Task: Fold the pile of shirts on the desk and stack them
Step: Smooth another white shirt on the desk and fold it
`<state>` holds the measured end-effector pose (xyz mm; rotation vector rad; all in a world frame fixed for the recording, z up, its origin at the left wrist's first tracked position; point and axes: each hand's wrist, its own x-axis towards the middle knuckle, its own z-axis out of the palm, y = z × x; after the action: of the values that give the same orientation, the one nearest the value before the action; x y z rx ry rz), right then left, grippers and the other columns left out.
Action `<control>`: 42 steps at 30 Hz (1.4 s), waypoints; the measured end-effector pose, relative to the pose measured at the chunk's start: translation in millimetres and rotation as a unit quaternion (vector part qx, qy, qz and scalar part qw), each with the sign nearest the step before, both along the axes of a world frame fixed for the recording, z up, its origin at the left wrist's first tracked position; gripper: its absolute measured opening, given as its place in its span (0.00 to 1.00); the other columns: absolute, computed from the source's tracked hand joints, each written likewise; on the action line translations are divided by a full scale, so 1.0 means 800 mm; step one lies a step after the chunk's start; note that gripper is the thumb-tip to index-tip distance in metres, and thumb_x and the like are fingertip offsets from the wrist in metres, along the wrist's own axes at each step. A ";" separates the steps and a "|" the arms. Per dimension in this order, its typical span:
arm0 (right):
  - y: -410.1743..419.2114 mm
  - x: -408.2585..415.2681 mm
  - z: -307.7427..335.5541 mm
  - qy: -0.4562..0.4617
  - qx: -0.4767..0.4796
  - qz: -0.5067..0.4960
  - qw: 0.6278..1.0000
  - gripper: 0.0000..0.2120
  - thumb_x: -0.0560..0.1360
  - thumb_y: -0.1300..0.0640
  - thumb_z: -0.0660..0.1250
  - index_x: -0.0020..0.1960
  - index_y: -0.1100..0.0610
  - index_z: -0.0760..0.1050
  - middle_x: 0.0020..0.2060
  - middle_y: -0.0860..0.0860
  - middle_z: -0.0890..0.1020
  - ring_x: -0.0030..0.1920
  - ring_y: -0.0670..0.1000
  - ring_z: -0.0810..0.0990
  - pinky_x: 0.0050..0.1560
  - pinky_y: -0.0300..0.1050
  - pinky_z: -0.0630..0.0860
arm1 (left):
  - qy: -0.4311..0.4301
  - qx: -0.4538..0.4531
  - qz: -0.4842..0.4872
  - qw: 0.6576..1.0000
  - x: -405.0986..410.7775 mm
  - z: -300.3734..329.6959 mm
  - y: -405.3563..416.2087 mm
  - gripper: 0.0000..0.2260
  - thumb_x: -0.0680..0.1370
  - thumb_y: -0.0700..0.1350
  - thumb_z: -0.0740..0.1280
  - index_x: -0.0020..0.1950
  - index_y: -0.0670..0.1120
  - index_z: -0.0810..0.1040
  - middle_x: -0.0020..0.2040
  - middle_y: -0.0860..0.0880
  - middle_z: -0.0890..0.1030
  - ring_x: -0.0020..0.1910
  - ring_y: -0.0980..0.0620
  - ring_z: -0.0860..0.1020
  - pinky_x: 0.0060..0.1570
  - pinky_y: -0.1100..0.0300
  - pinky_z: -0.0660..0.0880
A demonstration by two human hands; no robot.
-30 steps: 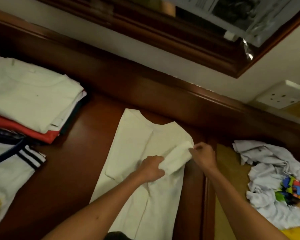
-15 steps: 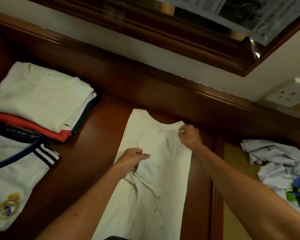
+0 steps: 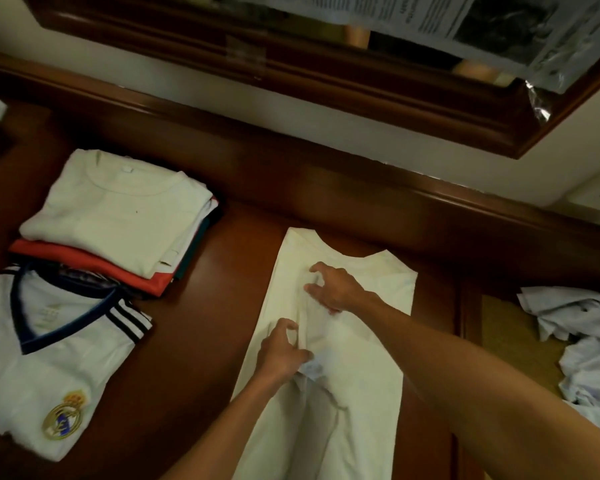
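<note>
I saw the cream shirt lying lengthwise on the dark wooden desk, collar toward the wall, its sides folded inward into a long strip. Both my hands sat on its upper half. My right hand lay nearer the collar, fingers spread and bent, fingertips pressing the cloth; I could not tell whether it pinched any fabric. My left hand was just below it, thumb and fingers curled, pinching a fold of the folded-in sleeve. Both forearms reached in from the lower edge. The stack of folded shirts lay well to the left, a white jersey in front of it, and crumpled shirts far right.
</note>
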<state>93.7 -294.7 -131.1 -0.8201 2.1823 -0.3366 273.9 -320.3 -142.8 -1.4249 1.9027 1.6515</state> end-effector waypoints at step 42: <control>0.295 0.178 -0.012 0.060 -0.070 -0.354 0.931 0.14 0.75 0.59 0.66 0.60 0.56 0.74 0.56 0.53 0.76 0.47 0.49 0.77 0.48 0.42 0.75 | 0.088 -0.067 -0.274 0.955 0.059 0.032 0.073 0.05 0.76 0.41 0.69 0.51 0.45 0.80 0.35 0.48 0.81 0.32 0.52 0.82 0.39 0.57 0.79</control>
<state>236.2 -59.1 -140.7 -0.0842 2.5349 -0.8192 321.0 -262.0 -117.0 -0.6961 2.2743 1.4287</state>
